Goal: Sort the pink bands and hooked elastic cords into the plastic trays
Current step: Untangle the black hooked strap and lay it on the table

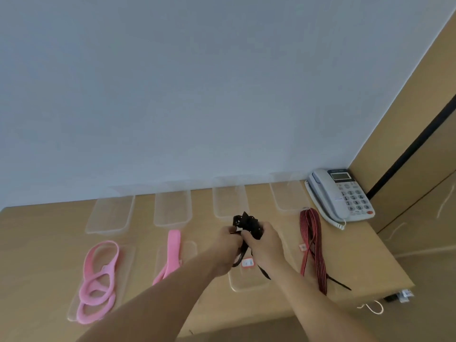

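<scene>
Left of the telephone [341, 193], my left hand [228, 239] and right hand [263, 243] both clench a bundled black hooked cord [246, 222] above a clear tray [249, 282]; mid-sort, I judge it next needs lowering in and releasing

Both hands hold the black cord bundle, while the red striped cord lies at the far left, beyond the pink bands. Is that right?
No. The head view shows the red striped cord at the right, beside the phone, not left of the pink bands. The left hand and right hand do hold the black cord bundle.
</scene>
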Motion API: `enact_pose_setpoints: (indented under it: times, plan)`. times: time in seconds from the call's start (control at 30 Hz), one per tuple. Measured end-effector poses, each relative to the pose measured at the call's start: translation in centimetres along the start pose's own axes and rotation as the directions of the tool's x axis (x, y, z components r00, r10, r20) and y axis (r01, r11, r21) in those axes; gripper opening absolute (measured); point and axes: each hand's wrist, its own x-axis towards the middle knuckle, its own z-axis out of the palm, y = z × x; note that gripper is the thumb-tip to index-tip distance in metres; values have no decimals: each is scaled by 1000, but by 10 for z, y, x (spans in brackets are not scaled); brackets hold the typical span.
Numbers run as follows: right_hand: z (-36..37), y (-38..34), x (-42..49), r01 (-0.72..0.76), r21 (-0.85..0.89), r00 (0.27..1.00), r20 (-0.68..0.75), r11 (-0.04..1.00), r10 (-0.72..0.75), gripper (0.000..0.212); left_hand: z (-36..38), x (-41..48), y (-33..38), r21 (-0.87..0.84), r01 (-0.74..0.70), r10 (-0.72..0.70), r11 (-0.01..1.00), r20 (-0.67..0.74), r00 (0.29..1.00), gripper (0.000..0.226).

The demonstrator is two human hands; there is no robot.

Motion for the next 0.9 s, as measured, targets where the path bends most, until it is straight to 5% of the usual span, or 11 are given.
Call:
enact_pose_setpoints:
  times: [0.1,0.3,0.43,0.5,0.57,0.7,0.9]
  plan:
    - [9,9,4,28,-101,1000,-5,994,-28,23,5,2,-8,-12,33,-35,999,-103,994,42]
    - [13,37,14,-43,-154,985,158,987,68,14,-13,6,-16,433,21,13,901,-75,997,31]
    - [15,50,19,2,-330,979,194,944,66,8,-21,12,-21,803,-35,134,595,-56,989,36]
    - [17,50,20,30,-416,992,123,909,23,22,-21,13,-24,910,-74,143,407,17,990,41]
    - [18,48,18,60,-573,995,104,817,0,36,-21,12,-27,940,-77,109,332,43,993,45]
    - [16,45,17,100,-754,987,156,649,30,51,-27,6,-29,948,-73,66,311,55,996,58]
    - [5,29,11,-31,-766,994,44,642,101,71,-55,-21,-23,922,-40,117,385,-6,993,60]
